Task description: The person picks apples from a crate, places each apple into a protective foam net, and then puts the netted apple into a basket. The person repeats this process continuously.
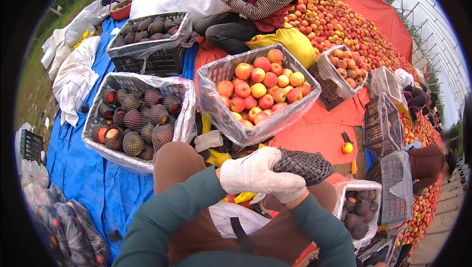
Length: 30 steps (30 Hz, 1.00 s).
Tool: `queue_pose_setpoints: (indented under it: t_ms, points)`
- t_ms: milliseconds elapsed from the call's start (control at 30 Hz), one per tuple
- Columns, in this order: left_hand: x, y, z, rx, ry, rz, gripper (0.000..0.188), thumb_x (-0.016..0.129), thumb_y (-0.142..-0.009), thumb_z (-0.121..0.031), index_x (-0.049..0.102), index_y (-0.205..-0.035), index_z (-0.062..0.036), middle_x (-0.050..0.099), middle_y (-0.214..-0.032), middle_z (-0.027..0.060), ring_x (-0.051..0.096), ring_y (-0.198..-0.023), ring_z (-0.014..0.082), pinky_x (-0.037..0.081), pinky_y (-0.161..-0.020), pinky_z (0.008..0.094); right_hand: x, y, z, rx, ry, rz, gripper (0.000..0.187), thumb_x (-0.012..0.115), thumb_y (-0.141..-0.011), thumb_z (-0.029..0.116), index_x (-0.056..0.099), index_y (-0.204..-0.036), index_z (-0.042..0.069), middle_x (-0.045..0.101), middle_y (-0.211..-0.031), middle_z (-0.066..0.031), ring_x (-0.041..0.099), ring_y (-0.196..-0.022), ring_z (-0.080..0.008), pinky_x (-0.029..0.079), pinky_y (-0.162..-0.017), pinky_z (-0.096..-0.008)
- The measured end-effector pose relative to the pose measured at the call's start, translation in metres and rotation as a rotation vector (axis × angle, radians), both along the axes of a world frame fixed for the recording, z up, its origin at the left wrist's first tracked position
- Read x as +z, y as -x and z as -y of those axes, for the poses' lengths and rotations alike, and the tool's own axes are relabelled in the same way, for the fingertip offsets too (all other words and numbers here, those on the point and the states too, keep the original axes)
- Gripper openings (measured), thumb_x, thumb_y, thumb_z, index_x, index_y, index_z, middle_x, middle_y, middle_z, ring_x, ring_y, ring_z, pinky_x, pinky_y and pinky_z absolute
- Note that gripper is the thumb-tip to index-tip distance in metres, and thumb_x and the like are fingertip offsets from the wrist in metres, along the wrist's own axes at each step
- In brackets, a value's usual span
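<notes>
My left hand (pixel 248 172) and my right hand (pixel 290 188), both in white knit gloves, meet above my lap. A dark foam fruit net (pixel 309 166) sticks out to the right from between them. The left hand's fingers close at its near end, and the right hand is pressed against its underside; many fingertips are hidden. Whether fruit is inside the net cannot be made out. Ahead of my hands is a plastic-lined crate (pixel 204 107) of bare red and yellow apples (pixel 258 90). Left of it, another lined crate (pixel 88 136) holds apples in dark nets (pixel 135 119).
A seated person (pixel 265 6) in striped sleeves works beyond the crates. A huge apple heap (pixel 354 23) spreads far right. More crates (pixel 388 188) line the right, one with netted apples (pixel 361 213). Blue tarp (pixel 73 158) lies left. A yellow-headed peeler-like tool (pixel 347 145) rests on orange sheeting (pixel 314 136).
</notes>
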State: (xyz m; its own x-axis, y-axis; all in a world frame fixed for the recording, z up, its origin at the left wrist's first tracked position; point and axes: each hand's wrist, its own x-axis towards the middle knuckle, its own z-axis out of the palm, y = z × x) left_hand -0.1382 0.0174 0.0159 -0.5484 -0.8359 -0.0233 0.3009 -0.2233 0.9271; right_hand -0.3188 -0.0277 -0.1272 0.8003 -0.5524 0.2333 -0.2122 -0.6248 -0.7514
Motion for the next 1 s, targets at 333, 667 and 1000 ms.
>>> queue_pose_setpoints:
  t_ms: [333,667,1000]
  points:
    - [-0.091,-0.013,0.032,0.278,-0.325,-0.558,0.043,0.058,-0.074,0.007,0.052,-0.116,-0.0024,0.052,-0.111,0.0202,0.053,-0.099,0.0343,0.043,-0.087,0.0366,-0.012,-0.135,0.209,-0.357,-0.828,0.126,0.046,0.061,-0.082,0.021,0.046,-0.121,0.001,0.058,-0.104,-0.0135,0.061,-0.083,-0.0216,0.051,-0.069,-0.0311]
    - [-0.079,-0.058,0.039,0.794,0.164,0.335,0.031,0.05,-0.089,-0.016,0.052,-0.114,0.0022,0.056,-0.1,0.0198,0.055,-0.092,0.0267,0.044,-0.081,0.0338,-0.107,-0.25,0.254,-0.251,0.239,-0.815,0.058,0.066,-0.07,0.023,0.046,-0.123,0.009,0.043,-0.126,-0.0192,0.051,-0.106,-0.0357,0.044,-0.088,-0.0422]
    - [-0.085,-0.061,0.086,1.041,-0.442,-0.722,0.032,0.05,-0.087,-0.006,0.05,-0.118,0.003,0.055,-0.101,0.0131,0.056,-0.096,0.0196,0.048,-0.079,0.0306,0.017,-0.159,0.219,-0.024,-1.501,0.817,0.06,0.055,-0.086,0.033,0.032,-0.131,0.0,0.04,-0.127,-0.0156,0.044,-0.115,-0.0297,0.035,-0.101,-0.043]
